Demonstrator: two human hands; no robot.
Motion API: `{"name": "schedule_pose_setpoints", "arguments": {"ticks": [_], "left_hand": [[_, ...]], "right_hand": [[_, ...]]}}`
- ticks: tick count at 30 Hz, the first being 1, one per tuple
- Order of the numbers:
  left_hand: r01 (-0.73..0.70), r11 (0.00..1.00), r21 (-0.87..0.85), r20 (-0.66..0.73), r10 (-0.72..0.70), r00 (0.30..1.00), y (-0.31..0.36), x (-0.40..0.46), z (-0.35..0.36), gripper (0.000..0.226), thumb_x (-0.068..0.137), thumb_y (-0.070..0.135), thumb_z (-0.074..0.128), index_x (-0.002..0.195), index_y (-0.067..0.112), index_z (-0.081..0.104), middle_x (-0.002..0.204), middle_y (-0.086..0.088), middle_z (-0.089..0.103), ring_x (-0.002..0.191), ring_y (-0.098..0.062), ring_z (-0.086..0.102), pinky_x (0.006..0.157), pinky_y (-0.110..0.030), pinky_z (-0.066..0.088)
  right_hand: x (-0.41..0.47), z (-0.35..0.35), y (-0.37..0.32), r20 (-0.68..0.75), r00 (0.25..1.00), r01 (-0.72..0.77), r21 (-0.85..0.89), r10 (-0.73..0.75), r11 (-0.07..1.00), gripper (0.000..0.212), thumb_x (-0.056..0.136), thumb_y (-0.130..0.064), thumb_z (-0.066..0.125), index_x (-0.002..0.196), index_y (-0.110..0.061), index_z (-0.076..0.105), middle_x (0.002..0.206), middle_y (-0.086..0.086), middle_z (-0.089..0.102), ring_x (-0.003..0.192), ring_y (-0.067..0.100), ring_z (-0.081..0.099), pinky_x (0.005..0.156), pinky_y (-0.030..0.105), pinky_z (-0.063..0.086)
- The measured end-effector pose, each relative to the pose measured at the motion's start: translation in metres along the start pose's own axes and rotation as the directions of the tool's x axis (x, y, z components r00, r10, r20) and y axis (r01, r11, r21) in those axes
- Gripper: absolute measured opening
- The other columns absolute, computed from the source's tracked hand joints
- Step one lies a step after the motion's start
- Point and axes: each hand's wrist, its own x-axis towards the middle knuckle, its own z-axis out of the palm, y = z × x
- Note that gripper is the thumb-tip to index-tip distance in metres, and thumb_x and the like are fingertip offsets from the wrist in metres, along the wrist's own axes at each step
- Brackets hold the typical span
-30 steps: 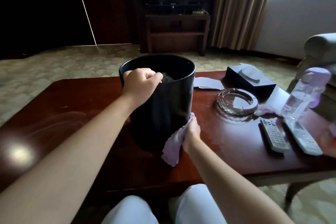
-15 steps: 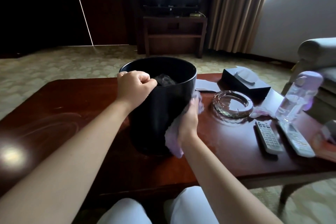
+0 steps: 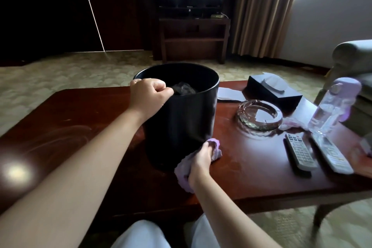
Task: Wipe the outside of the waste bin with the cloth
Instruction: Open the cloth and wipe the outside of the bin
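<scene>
We see our two forearms bare, no sleeves or jewellery showing, and our knees [image 3: 141, 235] in white trousers.

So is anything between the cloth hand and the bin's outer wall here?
Nothing visible is. The right hand grips the purple cloth low against the black waste bin, near its base on the table. The left hand grips the rim. The ashtray sits clear, off to the right.

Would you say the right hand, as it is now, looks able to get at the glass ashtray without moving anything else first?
Probably yes. The right hand grips the cloth low against the waste bin, and the bare table between it and the ashtray holds nothing. The remotes lie off to the side.
</scene>
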Motion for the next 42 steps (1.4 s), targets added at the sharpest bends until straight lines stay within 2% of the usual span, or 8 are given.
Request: {"name": "schedule_pose_setpoints", "arguments": {"ticks": [7, 13, 22, 28, 30, 34, 39, 42], "left_hand": [[0.04, 0.992, -0.118, 0.181, -0.018, 0.983, -0.021, 0.01, -0.011, 0.029, 0.063, 0.032, 0.05, 0.041, 0.019, 0.035, 0.037, 0.005, 0.027, 0.04, -0.009, 0.027, 0.068, -0.029, 0.023], [0.023, 1.0, -0.004, 0.198, -0.022, 0.98, -0.014, 0.011, -0.017, 0.031, 0.065, 0.036, 0.045, 0.041, 0.019, 0.037, 0.042, 0.003, 0.032, 0.046, -0.009, 0.035, 0.066, -0.03, 0.027], [0.017, 0.912, 0.409, -0.012, -0.013, 1.0, 0.058, -0.009, 0.041, 0.039, 0.094, 0.042, 0.042, 0.061, 0.02, 0.049, 0.075, -0.005, 0.067, 0.086, -0.025, 0.058, 0.083, -0.034, 0.019], [0.021, 0.984, 0.178, -0.036, -0.015, 0.999, 0.019, -0.003, 0.015, 0.042, 0.074, 0.034, 0.04, 0.041, 0.012, 0.026, 0.039, 0.002, 0.032, 0.063, -0.018, 0.048, 0.073, -0.027, 0.016], [0.028, 0.99, 0.141, -0.004, -0.028, 1.0, 0.007, 0.002, 0.006, 0.04, 0.072, 0.033, 0.041, 0.042, 0.013, 0.024, 0.039, 0.002, 0.031, 0.063, -0.021, 0.05, 0.073, -0.025, 0.015], [0.047, 0.989, 0.143, -0.009, -0.046, 0.999, 0.0, 0.002, 0.004, 0.038, 0.068, 0.032, 0.043, 0.04, 0.015, 0.023, 0.039, 0.003, 0.029, 0.058, -0.022, 0.048, 0.073, -0.023, 0.016], [0.006, 0.998, 0.067, 0.004, -0.006, 1.0, -0.011, 0.0, -0.006, 0.036, 0.065, 0.036, 0.043, 0.042, 0.017, 0.022, 0.037, 0.003, 0.032, 0.056, -0.004, 0.045, 0.08, -0.027, 0.024], [0.011, 0.999, 0.038, 0.03, -0.012, 0.999, -0.015, 0.0, -0.012, 0.033, 0.066, 0.027, 0.048, 0.043, 0.015, 0.028, 0.041, 0.011, 0.039, 0.053, 0.001, 0.043, 0.076, -0.031, 0.026]], "right_hand": [[0.019, 0.001, -0.114, 0.185, 0.861, 0.45, 0.152, -0.473, 0.88, 0.047, 0.102, -0.026, 0.032, 0.146, -0.012, 0.027, 0.151, -0.009, 0.021, 0.139, 0.002, 0.016, 0.116, 0.022, 0.009], [0.027, -0.013, -0.053, -0.031, 0.984, -0.176, 0.068, 0.178, 0.982, 0.055, 0.098, -0.047, 0.033, 0.127, -0.004, 0.053, 0.126, 0.011, 0.059, 0.105, 0.026, 0.057, 0.089, 0.03, 0.042], [0.022, 0.006, -0.103, 0.124, 0.866, 0.478, 0.074, -0.484, 0.875, 0.046, 0.102, -0.016, 0.031, 0.147, -0.007, 0.022, 0.147, -0.007, 0.023, 0.139, 0.004, 0.015, 0.117, 0.024, 0.008], [0.042, -0.013, -0.041, 0.074, 0.995, -0.076, 0.127, 0.067, 0.989, 0.049, 0.091, -0.047, 0.039, 0.106, -0.007, 0.063, 0.12, 0.023, 0.06, 0.102, 0.033, 0.06, 0.074, 0.034, 0.05], [0.023, -0.014, -0.016, 0.02, 0.995, -0.1, 0.001, 0.1, 0.995, 0.046, 0.075, -0.059, 0.033, 0.1, -0.029, 0.058, 0.129, 0.02, 0.054, 0.11, 0.035, 0.055, 0.092, 0.036, 0.047], [-0.003, 0.002, -0.055, 0.094, 0.964, 0.26, -0.139, -0.248, 0.956, 0.06, 0.095, -0.045, 0.028, 0.147, -0.013, 0.027, 0.155, 0.006, 0.022, 0.143, 0.018, 0.018, 0.119, 0.034, 0.01], [0.014, 0.02, -0.129, 0.239, 0.648, 0.748, -0.018, -0.723, 0.664, 0.05, 0.097, -0.031, 0.03, 0.145, -0.021, 0.026, 0.148, -0.014, 0.021, 0.144, 0.008, 0.012, 0.119, 0.026, 0.004], [0.048, 0.016, -0.112, 0.284, 0.861, 0.406, 0.119, -0.423, 0.906, 0.052, 0.093, -0.051, 0.036, 0.135, -0.023, 0.049, 0.137, -0.009, 0.049, 0.128, 0.008, 0.043, 0.113, 0.034, 0.029]]}}
